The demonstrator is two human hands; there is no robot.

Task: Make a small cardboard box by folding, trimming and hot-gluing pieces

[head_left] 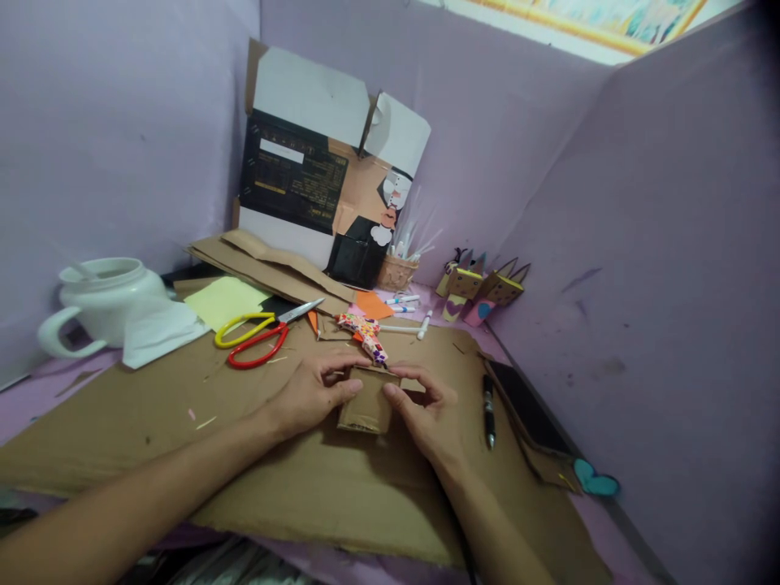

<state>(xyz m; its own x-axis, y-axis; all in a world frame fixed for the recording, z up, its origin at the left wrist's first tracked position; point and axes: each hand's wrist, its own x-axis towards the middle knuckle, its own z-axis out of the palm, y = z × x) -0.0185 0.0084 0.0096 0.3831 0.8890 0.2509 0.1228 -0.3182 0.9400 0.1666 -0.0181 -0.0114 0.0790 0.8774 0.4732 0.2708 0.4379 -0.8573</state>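
Observation:
Between both hands is a small cardboard box (367, 405), raised slightly so that its shadow falls on the cardboard sheet below. My left hand (317, 392) grips its left side, thumb on the near face and fingers at the top edge. On the opposite side, my right hand (430, 406) holds it the same way, thumb on the face and fingers curled behind. Just beyond the box lies a glue gun (366, 333) covered in a colourful pattern. To the left rest scissors (259, 337) with one yellow and one red handle.
A large cardboard sheet (274, 479) covers the table. A white teapot-like pot (113, 301) stands left. Behind are cardboard strips (274, 272), an upright printed carton (292, 179) and a basket (397, 272) of sticks. A pen (489, 410) and dark phone-like slab (530, 402) lie right.

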